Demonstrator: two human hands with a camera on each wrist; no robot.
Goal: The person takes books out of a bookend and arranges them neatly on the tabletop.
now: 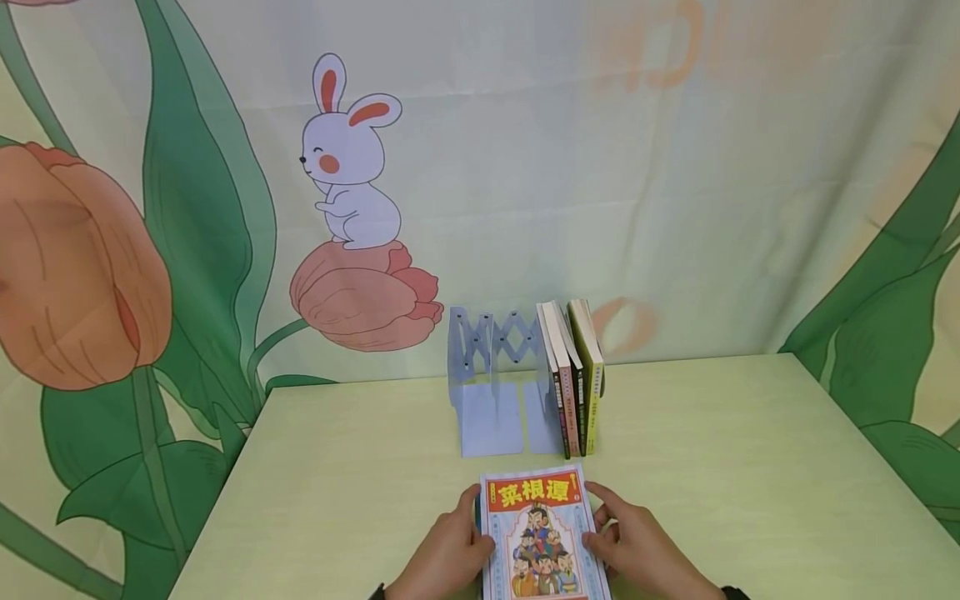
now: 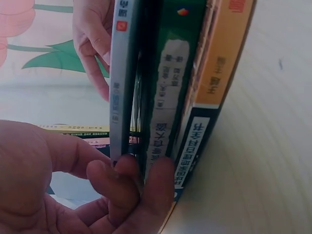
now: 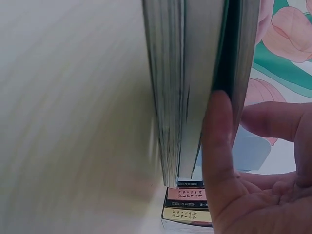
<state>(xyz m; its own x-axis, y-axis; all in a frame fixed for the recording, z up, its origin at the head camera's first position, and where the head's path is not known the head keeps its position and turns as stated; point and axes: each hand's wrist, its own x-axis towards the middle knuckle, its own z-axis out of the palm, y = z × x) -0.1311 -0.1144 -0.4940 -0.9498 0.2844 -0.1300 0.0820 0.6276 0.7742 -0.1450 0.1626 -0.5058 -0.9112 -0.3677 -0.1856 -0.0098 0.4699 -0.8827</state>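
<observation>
A comic-style book [image 1: 536,533] with a red title banner lies face up at the table's front. It tops a stack; the left wrist view shows its pale spine [image 2: 122,83], a green book [image 2: 170,83] below and a thick orange-and-black book [image 2: 214,87] at the bottom. My left hand [image 1: 450,546] pinches the top book's left edge, thumb on the cover. My right hand [image 1: 637,542] pinches the opposite edge. In the right wrist view, a fingertip [image 3: 220,112] sits in the dark gap beneath the top book [image 3: 246,53].
Behind the stack stands a pale blue expandable book stand [image 1: 491,421] with a lattice back. Several upright books [image 1: 573,383] lean in its right end. The pale table [image 1: 750,467] reaches back to a printed curtain [image 1: 525,167].
</observation>
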